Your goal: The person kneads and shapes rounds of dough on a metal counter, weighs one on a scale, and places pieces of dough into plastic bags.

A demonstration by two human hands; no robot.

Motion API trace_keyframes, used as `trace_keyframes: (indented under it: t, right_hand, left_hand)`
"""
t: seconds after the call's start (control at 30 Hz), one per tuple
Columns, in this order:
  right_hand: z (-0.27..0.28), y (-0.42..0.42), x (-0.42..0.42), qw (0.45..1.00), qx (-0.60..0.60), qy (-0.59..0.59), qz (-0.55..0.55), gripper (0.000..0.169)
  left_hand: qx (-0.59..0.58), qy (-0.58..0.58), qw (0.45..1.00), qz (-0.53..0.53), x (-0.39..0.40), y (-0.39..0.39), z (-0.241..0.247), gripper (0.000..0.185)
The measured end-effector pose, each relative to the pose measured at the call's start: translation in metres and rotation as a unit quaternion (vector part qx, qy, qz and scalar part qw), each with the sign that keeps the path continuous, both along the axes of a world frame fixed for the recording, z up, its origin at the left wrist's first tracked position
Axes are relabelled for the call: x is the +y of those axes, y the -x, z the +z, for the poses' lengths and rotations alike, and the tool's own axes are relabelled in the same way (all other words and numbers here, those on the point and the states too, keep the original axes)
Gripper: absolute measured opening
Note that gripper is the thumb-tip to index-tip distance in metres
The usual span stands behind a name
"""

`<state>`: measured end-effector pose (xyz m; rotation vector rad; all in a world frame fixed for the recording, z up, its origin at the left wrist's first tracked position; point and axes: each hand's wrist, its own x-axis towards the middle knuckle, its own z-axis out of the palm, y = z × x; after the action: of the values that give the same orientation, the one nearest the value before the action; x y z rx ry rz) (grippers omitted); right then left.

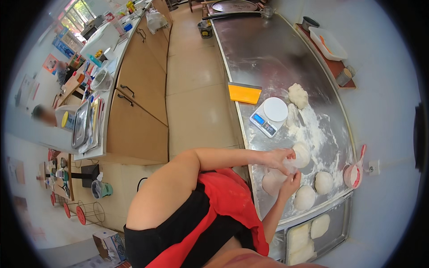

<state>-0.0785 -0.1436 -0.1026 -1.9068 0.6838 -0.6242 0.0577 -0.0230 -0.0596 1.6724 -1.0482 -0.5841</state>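
Note:
My left hand (277,158) and my right hand (291,185) pinch a thin clear plastic bag (291,163) between their fingertips, over a steel worktable (264,60). A pale rounded mass (272,182) below the hands seems to lie inside the bag; its edges are hard to make out. Just beyond my left fingertips rests a smooth dough ball (301,155). Two more, a dough ball (304,198) and a smaller dough ball (323,183), sit near my right hand on the floured steel. Farther up are a white digital kitchen scale (275,110) and a rough dough lump (298,96).
An orange dough scraper (245,94) lies at the table's left edge. Loose flour (316,130) covers the middle. A pink handled container (352,176) stands by the wall. At the near end, a metal tray (342,222) holds dough pieces. Wooden cabinets (140,97) line the aisle's far side.

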Motion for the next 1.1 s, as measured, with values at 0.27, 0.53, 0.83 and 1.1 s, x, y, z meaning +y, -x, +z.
trace_keyframes:
  t: [0.27,0.53,0.83,1.1]
  right_hand:
    - [-0.009,0.059,-0.068,0.988,-0.025,0.069,-0.137,0.024]
    - [0.033,0.061,0.006,0.988,-0.067,0.103,0.089,0.009]
    - [-0.018,0.032,0.024,0.993,0.100,-0.046,-0.038,0.039]
    - [0.027,0.071,-0.018,0.883,0.337,0.325,0.018,0.078]
  left_hand:
    - [0.031,-0.225,0.973,0.051,0.007,-0.025,-0.007,0.030]
    - [0.106,-0.143,0.978,0.113,-0.012,0.001,-0.031,0.030]
    - [0.123,-0.141,0.982,0.007,-0.019,0.046,0.031,0.029]
    - [-0.018,-0.169,0.966,-0.193,-0.007,0.028,0.022,0.040]
